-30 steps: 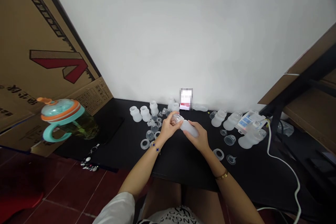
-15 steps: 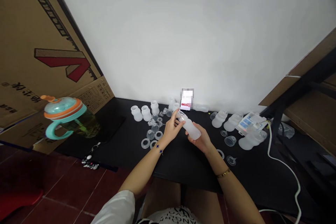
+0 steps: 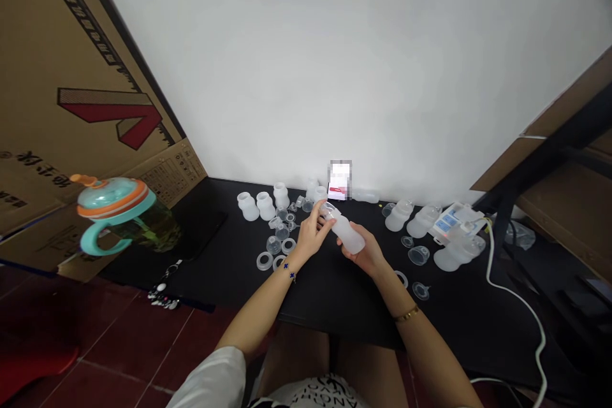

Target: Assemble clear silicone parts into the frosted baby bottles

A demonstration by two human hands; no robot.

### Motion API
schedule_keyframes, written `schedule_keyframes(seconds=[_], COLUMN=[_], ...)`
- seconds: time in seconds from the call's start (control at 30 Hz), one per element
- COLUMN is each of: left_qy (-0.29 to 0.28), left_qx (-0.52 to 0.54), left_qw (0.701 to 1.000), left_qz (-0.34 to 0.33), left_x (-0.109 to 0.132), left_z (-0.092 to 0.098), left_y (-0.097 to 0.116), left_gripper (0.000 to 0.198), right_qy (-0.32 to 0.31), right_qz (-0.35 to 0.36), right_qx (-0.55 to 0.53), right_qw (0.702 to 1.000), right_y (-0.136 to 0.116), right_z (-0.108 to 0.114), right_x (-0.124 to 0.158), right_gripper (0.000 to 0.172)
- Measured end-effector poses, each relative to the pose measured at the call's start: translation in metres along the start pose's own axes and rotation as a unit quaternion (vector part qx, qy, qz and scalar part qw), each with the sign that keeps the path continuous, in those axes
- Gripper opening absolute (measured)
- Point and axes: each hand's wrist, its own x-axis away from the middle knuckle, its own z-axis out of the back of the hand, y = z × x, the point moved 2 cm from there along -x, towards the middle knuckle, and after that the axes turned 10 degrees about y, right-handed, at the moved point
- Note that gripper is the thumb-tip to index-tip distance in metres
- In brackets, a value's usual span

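My right hand (image 3: 364, 255) grips the lower body of a frosted white bottle (image 3: 348, 233), tilted with its neck pointing up and to the left. My left hand (image 3: 312, 233) pinches a clear ring or cap (image 3: 327, 209) at the bottle's neck. Both hands hover just above the black mat (image 3: 335, 293). Clear rings and small caps (image 3: 273, 246) lie to the left of my left hand, and more caps (image 3: 419, 255) lie to the right.
Frosted bottles stand at the back left (image 3: 258, 205) and lie at the right (image 3: 421, 220). A teal and orange handled cup (image 3: 117, 213) sits by a cardboard box (image 3: 71, 108). A white device (image 3: 452, 220) with a white cable (image 3: 519, 296) lies at the right.
The bottle has tipped from lying nearly flat to a steeper tilt and risen slightly. My right hand slid down to its base while my left hand stayed at the neck.
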Motion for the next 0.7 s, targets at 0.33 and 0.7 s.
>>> schedule_keyframes(seconds=[0.33, 0.7], left_qy=[0.029, 0.005], left_qx=[0.042, 0.0], left_qw=[0.998, 0.999], left_qz=[0.048, 0.036], left_x=[0.0007, -0.0003], left_z=[-0.0044, -0.0021], left_y=[-0.0063, -0.0076], left_gripper=[0.057, 0.05], right_qy=[0.066, 0.068], right_qz=[0.094, 0.117], right_qx=[0.093, 0.135], right_qw=[0.989, 0.982], right_y=[0.0021, 0.0025], right_z=[0.0009, -0.0011], right_x=[-0.0041, -0.002], right_gripper=[0.05, 0.047])
